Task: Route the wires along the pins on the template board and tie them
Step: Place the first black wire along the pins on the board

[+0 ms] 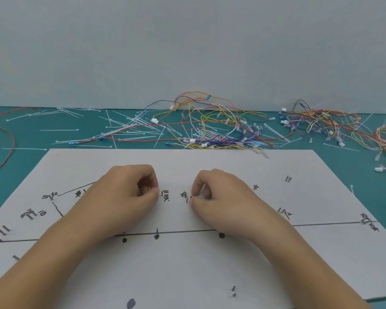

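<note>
Wires [210, 132] heaped beyond template board [187, 275], none routed; left hand [125, 197] and right hand [218, 197] in narrow pinch grip by pins [187, 200], contents untellable; seat first wire snug there.

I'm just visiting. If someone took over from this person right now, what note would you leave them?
Left hand and right hand: fingers curled, fingertips down on the template board near its pins; whether they pinch anything is too small to tell.
Wires and cable ties lie on the green mat beyond the board.
Done: nothing routed.
Left to do: route all wires, tie them.
</note>
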`<state>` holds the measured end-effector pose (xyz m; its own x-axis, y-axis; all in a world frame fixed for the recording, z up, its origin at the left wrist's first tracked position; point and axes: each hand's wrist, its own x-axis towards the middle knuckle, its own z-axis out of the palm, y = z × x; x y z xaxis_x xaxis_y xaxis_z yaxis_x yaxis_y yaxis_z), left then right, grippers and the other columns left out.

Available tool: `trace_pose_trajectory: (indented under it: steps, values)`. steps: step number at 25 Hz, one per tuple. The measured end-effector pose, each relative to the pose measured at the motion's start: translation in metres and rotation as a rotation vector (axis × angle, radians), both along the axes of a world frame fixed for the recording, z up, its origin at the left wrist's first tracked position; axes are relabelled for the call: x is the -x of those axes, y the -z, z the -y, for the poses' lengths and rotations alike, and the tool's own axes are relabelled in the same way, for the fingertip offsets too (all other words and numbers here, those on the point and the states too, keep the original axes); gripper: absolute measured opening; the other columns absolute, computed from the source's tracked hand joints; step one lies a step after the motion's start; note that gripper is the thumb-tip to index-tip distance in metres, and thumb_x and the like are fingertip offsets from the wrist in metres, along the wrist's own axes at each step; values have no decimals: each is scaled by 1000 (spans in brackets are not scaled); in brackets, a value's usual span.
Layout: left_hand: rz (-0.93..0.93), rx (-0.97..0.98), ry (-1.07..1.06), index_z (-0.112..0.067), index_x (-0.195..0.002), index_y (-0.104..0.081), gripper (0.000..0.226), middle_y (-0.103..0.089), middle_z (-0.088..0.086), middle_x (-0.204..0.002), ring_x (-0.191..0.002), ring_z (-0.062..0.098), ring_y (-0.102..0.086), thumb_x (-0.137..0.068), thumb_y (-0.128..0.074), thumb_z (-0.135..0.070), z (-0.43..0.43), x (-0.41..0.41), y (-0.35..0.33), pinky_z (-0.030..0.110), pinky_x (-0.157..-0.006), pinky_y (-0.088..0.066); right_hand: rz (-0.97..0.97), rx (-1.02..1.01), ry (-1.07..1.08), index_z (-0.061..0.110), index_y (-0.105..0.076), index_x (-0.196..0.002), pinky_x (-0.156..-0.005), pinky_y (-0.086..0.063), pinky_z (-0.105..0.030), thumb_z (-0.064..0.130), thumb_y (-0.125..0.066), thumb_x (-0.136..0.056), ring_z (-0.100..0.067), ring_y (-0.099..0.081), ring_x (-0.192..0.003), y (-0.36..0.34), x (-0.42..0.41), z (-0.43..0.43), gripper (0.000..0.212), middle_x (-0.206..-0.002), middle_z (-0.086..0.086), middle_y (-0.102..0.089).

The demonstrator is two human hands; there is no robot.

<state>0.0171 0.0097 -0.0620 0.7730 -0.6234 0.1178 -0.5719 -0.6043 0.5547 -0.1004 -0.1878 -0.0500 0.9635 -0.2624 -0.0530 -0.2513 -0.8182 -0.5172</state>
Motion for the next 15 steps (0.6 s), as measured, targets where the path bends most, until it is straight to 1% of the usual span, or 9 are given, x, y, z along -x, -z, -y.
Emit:
trace_pose_trajectory:
  steps: [2, 6, 9, 10, 13, 15]
  values:
    - [-3, 21, -7, -39, -88, -64, 8, -65, -23, -82, -71, 2, -59, -86, -64, -32, -1, 1, 0, 28, -57, -46, -9, -47, 17, 32, -62, -99, -84, -49, -32, 40, -59, -90, -8, -56, -96, -4, 3, 1, 13, -101, 14, -55]
    - [-28, 49, 6, -38, -88, -67, 10, -64, -17, -77, -66, 6, -57, -87, -68, -28, -1, 1, -2, 25, -57, -43, -105, -44, -36, 34, -60, -115, -92, -48, -33, 43, -56, -91, -12, -53, -109, -12, 18, 3, 26, -114, 13, -49]
    - [-25, 46, 7, -38, -86, -67, 13, -65, -18, -77, -66, 5, -57, -87, -69, -26, 0, -1, 0, 25, -57, -42, -132, 30, -45, 32, -59, -123, -105, -42, -39, 37, -57, -93, -15, -46, -122, -17, 16, 13, 30, -121, 9, -48]
    - [-22, 41, 9, -39, -87, -66, 13, -65, -19, -78, -66, 5, -57, -87, -69, -26, 0, -1, 1, 26, -57, -43, -129, 58, -44, 31, -59, -124, -107, -40, -40, 35, -57, -93, -15, -43, -124, -17, 13, 18, 31, -122, 8, -48]
    - [-26, 33, 16, -40, -88, -66, 11, -65, -19, -79, -66, 4, -57, -87, -67, -29, 1, -1, 3, 27, -57, -44, -126, 87, -48, 32, -60, -123, -108, -36, -42, 30, -56, -94, -17, -40, -124, -12, 5, 27, 29, -121, 7, -46]
    - [-24, 42, 19, -40, -87, -66, 11, -65, -20, -79, -66, 3, -57, -87, -67, -29, 1, -2, 3, 28, -57, -44, -106, 88, -16, 29, -62, -121, -107, -38, -42, 24, -55, -94, -20, -45, -123, -10, -8, 34, 28, -121, 5, -50]
